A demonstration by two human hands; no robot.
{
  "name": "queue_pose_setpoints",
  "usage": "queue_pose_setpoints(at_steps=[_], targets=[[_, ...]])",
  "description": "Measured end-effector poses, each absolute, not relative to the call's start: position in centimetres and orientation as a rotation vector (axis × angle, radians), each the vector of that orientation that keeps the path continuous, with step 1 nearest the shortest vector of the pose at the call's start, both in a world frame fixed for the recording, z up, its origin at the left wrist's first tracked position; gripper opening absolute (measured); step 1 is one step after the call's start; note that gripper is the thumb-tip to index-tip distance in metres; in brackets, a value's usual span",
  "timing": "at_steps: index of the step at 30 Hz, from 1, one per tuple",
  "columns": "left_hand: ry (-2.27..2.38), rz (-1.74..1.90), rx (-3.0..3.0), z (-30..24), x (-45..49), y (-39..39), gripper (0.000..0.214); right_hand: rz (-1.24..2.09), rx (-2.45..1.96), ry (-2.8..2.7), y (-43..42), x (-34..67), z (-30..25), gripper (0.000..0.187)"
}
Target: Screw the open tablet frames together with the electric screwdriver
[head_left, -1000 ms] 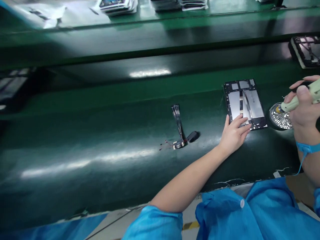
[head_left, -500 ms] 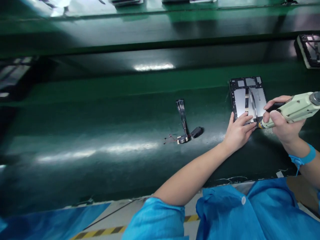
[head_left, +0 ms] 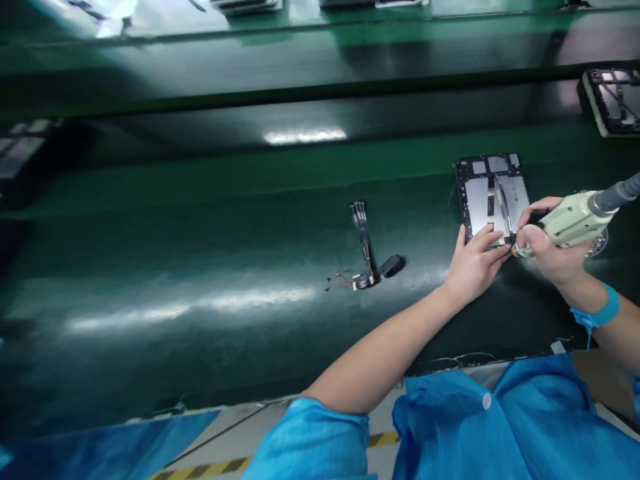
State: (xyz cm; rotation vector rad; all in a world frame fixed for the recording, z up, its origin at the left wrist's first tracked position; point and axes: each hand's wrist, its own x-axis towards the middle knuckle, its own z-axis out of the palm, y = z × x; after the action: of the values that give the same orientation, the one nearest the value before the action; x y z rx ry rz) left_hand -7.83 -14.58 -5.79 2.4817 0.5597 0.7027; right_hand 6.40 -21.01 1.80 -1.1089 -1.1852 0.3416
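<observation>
Open tablet chassis [head_left: 493, 193], silver plates in black frame, flat on tabletop [head_left: 200, 267]. Left hand [head_left: 473, 263] spread on near edge; right hand [head_left: 547, 250] clenched around electric screwdriver [head_left: 565, 223].

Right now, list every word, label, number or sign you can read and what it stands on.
None can be read.
Open tablet: any markings inside are too small and blurred.
Screwdriver: no label shows on its pale casing.
Floor tape: yellow-black stripes, no words.
</observation>
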Motion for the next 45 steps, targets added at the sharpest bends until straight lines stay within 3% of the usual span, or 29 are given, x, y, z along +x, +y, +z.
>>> queue_pose_setpoints(at_steps=[5,13,25,45], targets=[[0.571,0.696,2.478,-5.7,-7.9,-14.5,0.022,0.283,-1.182,-1.176,-21.0,6.1,2.0,0.021],[0.557,0.709,2.471,-5.8,-8.0,-14.5,0.022,-0.179,-1.159,-0.980,-20.3,11.3,4.9,0.009],[0.574,0.693,2.489,-5.4,-8.1,-14.6,0.022,-0.120,-1.316,-0.995,-19.5,14.5,2.2,0.023],[0.568,0.694,2.477,-5.7,-8.1,-14.6,0.022,-0.172,-1.300,-0.950,-19.1,15.4,1.6,0.024]])
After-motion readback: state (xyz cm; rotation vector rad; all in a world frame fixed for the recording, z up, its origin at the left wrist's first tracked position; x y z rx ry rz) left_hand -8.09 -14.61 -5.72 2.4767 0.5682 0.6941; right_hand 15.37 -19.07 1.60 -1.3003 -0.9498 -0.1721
